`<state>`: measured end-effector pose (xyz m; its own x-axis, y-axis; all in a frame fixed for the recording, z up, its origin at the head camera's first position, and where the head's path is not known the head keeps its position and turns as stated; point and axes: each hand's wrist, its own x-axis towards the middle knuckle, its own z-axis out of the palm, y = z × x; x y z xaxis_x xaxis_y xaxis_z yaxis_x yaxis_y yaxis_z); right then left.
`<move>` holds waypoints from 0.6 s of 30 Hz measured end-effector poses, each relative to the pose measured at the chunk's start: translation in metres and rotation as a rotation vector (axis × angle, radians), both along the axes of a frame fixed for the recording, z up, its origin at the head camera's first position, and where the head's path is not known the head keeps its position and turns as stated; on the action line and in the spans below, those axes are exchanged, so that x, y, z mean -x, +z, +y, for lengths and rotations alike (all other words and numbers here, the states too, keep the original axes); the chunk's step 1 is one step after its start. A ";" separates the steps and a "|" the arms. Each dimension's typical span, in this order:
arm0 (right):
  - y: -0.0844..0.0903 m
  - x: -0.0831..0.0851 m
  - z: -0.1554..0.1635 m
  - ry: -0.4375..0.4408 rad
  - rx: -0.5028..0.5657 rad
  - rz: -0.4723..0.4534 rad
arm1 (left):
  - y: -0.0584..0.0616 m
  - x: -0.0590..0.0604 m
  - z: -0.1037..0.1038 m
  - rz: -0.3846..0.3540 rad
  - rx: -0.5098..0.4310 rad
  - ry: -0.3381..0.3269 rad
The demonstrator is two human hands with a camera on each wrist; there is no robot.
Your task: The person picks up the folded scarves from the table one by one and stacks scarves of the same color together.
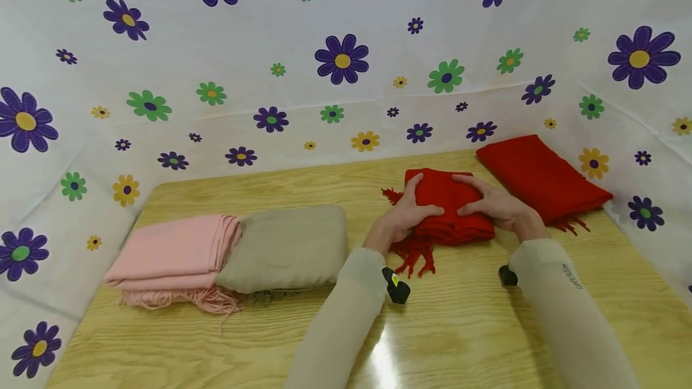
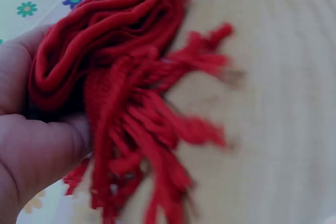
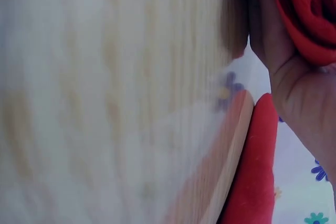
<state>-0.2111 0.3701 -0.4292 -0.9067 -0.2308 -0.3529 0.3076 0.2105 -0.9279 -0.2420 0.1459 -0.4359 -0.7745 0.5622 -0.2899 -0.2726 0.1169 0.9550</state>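
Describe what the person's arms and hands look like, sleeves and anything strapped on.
Both arms wear long, snug, pale cream sleeves reaching the wrists; the right sleeve carries small grey lettering. The left hand and right hand are bare, without gloves. A small black device sits under each wrist; the left device shows a yellow spot.

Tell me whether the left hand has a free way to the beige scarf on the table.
Probably yes, once it lets go. The left hand now grips the folded red scarf together with the right hand. Bare table lies between it and the beige scarf, nothing in the way.
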 end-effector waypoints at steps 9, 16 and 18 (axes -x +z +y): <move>0.003 -0.009 -0.010 -0.021 -0.037 0.021 | -0.004 -0.008 0.000 0.116 0.046 0.033; 0.007 -0.016 -0.015 -0.007 -0.053 0.067 | 0.005 -0.018 -0.004 0.197 0.079 0.056; 0.009 -0.018 -0.016 0.000 -0.055 0.077 | 0.008 -0.022 -0.006 0.208 0.085 0.058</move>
<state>-0.1928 0.3545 -0.4204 -0.9318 -0.2126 -0.2942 0.2357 0.2619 -0.9359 -0.2200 0.1401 -0.4284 -0.8532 0.4949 -0.1649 -0.0793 0.1895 0.9787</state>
